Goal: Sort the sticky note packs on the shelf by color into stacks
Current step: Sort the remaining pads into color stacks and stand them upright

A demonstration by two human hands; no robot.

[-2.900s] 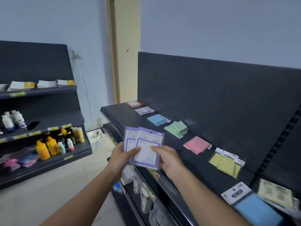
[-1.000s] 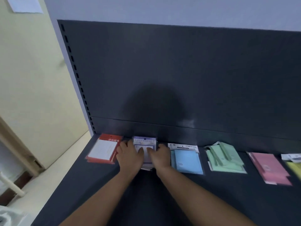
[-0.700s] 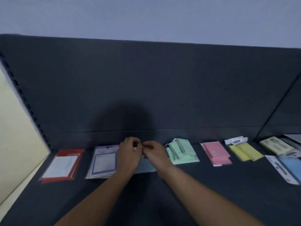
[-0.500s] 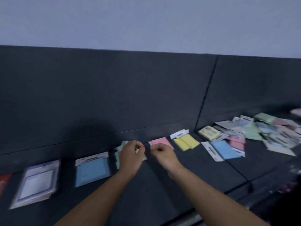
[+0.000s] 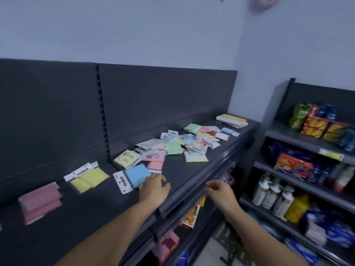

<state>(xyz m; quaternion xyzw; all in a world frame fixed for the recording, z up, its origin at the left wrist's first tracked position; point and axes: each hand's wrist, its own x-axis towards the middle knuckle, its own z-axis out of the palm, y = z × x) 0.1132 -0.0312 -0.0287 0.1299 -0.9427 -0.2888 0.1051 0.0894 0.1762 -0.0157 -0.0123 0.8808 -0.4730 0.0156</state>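
Observation:
A dark shelf carries sticky note packs. At the left lie a pink stack and a yellow stack. A blue pack with a white header lies in front of a mixed pile of green, pink, blue and yellow packs. My left hand hovers at the blue pack's near corner, fingers loosely curled, holding nothing. My right hand hangs over the shelf's front edge, fingers loosely curled and empty.
A cream and yellow stack sits at the shelf's far right end. A second shelving unit at the right holds bottles, snack boxes and bags. Lower shelves below the front edge hold more goods.
The purple packs I held were laid on the shelf at the left. My view and both hands have since moved right along the row to the blue pack and mixed pile.

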